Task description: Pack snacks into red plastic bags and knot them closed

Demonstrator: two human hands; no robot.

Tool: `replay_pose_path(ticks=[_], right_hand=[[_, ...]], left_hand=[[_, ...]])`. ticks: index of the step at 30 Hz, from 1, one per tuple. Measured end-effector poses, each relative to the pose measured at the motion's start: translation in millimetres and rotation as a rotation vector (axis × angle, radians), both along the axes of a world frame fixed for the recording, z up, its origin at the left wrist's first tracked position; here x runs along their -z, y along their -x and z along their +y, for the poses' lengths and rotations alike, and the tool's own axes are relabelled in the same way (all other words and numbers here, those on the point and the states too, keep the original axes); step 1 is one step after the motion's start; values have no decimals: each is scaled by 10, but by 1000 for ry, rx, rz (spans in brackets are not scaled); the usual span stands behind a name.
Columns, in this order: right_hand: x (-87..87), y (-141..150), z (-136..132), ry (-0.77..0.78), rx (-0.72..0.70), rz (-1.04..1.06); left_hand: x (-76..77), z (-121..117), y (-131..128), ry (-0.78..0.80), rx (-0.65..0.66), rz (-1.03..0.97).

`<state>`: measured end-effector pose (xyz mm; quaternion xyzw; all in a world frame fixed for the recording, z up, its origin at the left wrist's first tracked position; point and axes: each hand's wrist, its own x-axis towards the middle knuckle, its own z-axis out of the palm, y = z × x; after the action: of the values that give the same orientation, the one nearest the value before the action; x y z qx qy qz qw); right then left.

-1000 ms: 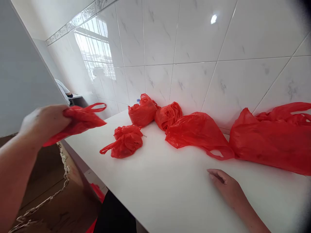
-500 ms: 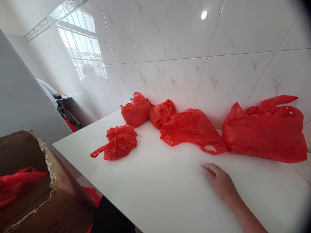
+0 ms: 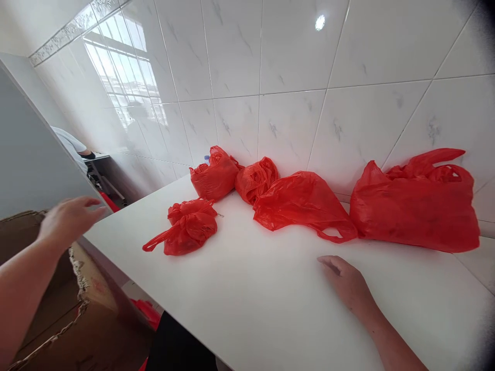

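My left hand (image 3: 71, 219) hovers over the cardboard box (image 3: 102, 286) at the lower left, holding nothing, with its fingers apart. On the white table, my right hand (image 3: 342, 278) rests on its side, loosely curled, with a hollow between thumb and fingers and nothing visible inside. The nearest bag to it is a slack red plastic bag (image 3: 303, 201) with its handle loop toward the hand. A knotted red bag (image 3: 191, 226) lies nearer the table's left edge. What is inside the bags cannot be made out.
Along the tiled wall (image 3: 294, 51) stand a large full red bag (image 3: 413, 211), a bundled red bag (image 3: 257, 180) and another filled bag (image 3: 214, 178) with a bottle cap behind it. A grey partition (image 3: 34, 144) rises at left; beyond it, a person's sleeve (image 3: 69, 144) shows.
My left hand let a red bag go into the box, dropped out of view, and is back above the box, empty. The view has turned left; my right hand stays on the table.
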<state>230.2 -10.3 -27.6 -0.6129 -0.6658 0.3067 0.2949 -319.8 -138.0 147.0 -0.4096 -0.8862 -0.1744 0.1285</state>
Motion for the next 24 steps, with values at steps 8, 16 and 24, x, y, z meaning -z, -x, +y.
replay_pose_path(ticks=[8, 16, 24], right_hand=[[-19, -32, -4, 21, 2, 69], [-34, -46, 4, 4, 7, 89], [-50, -48, 4, 9, 21, 83]], left_hand=[[535, 928, -456, 218, 558, 99], [762, 1092, -705, 281, 521, -254], [619, 1038, -524, 189, 513, -247]])
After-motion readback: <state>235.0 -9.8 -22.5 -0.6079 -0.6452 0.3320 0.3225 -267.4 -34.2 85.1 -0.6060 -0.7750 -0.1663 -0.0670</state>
